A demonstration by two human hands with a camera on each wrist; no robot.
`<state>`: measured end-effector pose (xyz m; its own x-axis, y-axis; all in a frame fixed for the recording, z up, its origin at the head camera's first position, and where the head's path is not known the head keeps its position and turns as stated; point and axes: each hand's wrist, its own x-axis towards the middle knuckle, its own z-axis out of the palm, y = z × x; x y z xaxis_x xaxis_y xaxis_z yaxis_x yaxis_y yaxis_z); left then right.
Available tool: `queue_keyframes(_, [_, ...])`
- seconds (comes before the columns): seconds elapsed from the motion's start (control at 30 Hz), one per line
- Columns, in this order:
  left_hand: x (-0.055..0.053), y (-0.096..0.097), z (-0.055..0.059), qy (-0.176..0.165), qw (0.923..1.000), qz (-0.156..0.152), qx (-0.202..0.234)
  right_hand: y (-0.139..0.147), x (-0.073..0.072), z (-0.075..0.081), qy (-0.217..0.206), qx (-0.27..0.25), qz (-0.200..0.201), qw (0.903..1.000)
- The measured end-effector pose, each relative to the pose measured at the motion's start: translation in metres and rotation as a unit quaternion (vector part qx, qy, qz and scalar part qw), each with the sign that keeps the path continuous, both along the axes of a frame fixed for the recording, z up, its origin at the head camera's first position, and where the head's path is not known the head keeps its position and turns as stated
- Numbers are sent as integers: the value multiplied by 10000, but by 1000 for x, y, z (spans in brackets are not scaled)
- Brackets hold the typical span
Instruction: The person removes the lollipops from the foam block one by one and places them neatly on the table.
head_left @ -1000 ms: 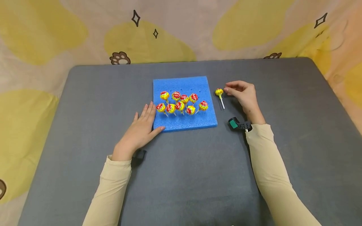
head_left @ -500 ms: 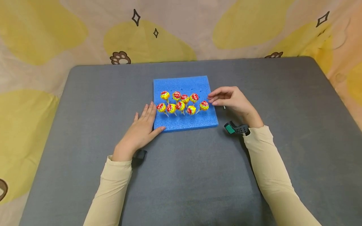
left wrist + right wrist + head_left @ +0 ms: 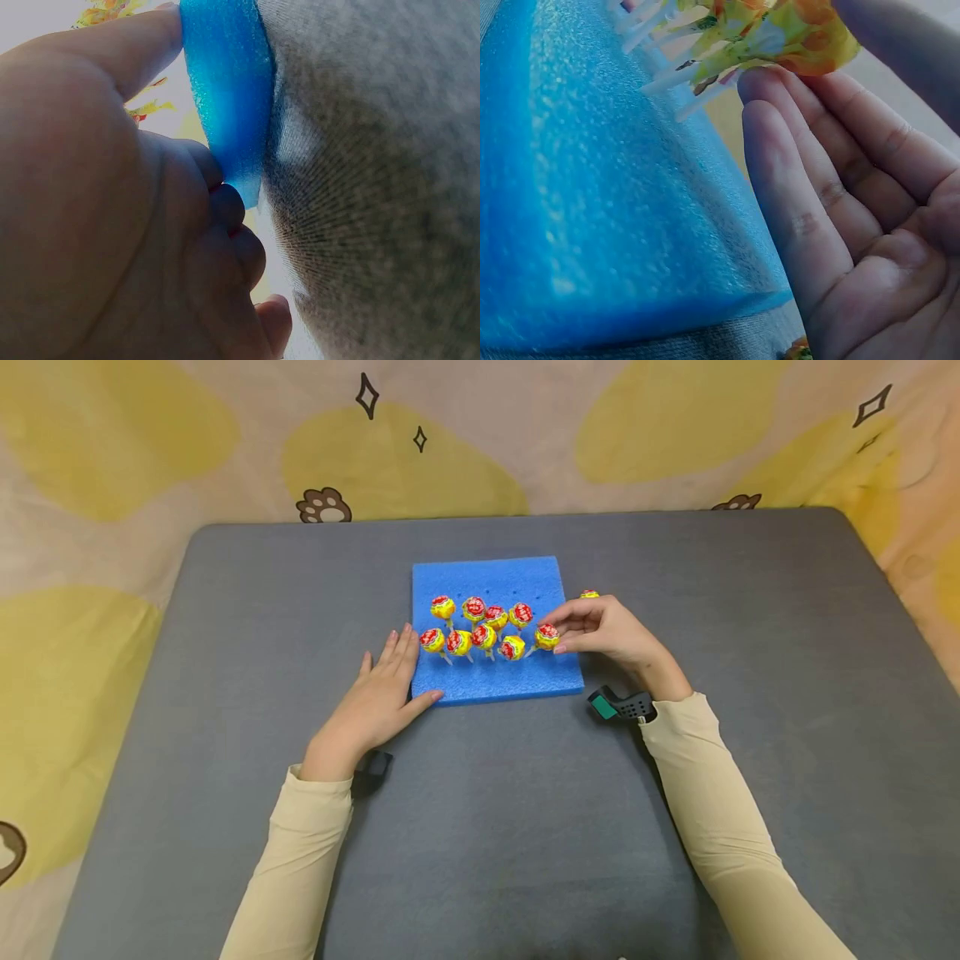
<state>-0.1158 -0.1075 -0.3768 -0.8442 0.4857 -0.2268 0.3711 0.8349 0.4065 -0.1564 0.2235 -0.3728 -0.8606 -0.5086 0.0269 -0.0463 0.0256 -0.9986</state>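
Note:
Several yellow-and-red wrapped lollipops (image 3: 483, 637) stand by their white sticks in a blue foam board (image 3: 498, 687), in two rough rows. My right hand (image 3: 611, 631) is at the board's right side, thumb and fingers around the head of the rightmost lollipop (image 3: 547, 636). In the right wrist view that lollipop's head (image 3: 810, 34) sits between thumb and fingers. Another lollipop (image 3: 590, 594) lies on the table, mostly hidden behind the right hand. My left hand (image 3: 371, 702) rests with extended fingers along the board's left edge, its thumb at the front left corner.
Small holes show in the back part of the foam. The board lies on a grey cloth-covered table (image 3: 480, 827). A patterned yellow and pink curtain (image 3: 420, 468) hangs behind the table. A black strap device (image 3: 621, 704) is on the right wrist.
My right hand has moved left and toward me, from beside the loose lollipop to the rightmost lollipop in the foam, and now holds its head. The left hand stays in place.

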Motion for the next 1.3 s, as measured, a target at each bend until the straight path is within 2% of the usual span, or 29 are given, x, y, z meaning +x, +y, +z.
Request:
queue_keyframes(0.47, [-1, 2, 1, 17, 10000, 15, 6, -6, 2, -1, 415, -34, -901, 9951])
queue_keyframes(0.7, [1, 1, 1, 17, 10000, -9, 64, -6, 1, -4, 419, -98, -897, 9950])
queue_keyframes(0.97, [2, -2, -1, -2, 10000, -13, 40, -10, 2, -4, 363, 278, -645, 9969])
queue_keyframes(1.3, [1, 0, 0, -3, 10000, 9, 29, -10, 4, -1, 490, 83, -756, 9959])
